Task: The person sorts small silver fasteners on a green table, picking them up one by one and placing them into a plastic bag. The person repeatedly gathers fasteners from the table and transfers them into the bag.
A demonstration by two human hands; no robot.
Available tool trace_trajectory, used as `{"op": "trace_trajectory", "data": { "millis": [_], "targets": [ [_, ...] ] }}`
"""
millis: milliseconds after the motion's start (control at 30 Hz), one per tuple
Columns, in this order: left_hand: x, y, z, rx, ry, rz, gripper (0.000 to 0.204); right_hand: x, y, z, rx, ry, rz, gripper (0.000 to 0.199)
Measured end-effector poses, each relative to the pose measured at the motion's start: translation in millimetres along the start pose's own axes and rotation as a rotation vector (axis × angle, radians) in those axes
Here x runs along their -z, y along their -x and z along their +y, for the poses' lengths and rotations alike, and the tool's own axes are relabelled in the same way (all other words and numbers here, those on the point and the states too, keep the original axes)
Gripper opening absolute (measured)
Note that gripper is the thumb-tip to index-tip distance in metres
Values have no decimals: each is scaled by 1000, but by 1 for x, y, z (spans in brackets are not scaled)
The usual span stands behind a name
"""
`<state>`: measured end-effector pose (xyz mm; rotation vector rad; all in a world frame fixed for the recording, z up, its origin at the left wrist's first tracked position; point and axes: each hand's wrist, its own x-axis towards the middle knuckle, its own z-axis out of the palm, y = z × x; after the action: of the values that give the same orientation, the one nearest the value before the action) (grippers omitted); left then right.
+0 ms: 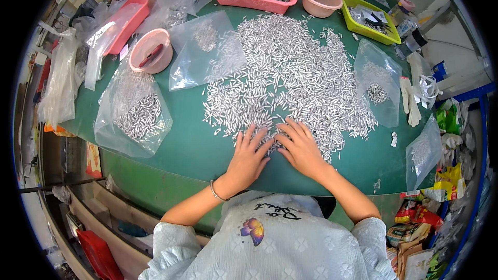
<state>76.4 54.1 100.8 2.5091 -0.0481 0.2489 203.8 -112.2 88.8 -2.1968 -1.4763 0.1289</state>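
A wide heap of small silvery metal pieces (290, 62), slim and pointed, spreads over the green tabletop (187, 145). At its near edge my left hand (248, 158) lies with fingers spread, the tips touching the pieces. Beside it my right hand (302, 150) rests on the heap too, fingers stretched out and apart. The two hands angle toward each other with a narrow gap between them. Neither grips anything that I can see; a few pieces under the fingers are hidden.
Left stand a clear bag of metal pieces (137, 116) and a pink bowl (162, 61). Behind the heap are a red tray (249, 5), another pink bowl (321, 14) and a yellow-green tray (369, 32). A clear bag (376, 62) and white gloves (412, 109) lie right.
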Motion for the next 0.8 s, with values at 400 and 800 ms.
{"op": "trace_trajectory", "data": {
  "millis": [400,800],
  "targets": [
    [-40,1,31,-199,203,-105,65,24,34,14,-230,216,296,22],
    [-7,0,-21,51,-150,133,42,-11,22,-17,-8,176,17,37]
  ]
}}
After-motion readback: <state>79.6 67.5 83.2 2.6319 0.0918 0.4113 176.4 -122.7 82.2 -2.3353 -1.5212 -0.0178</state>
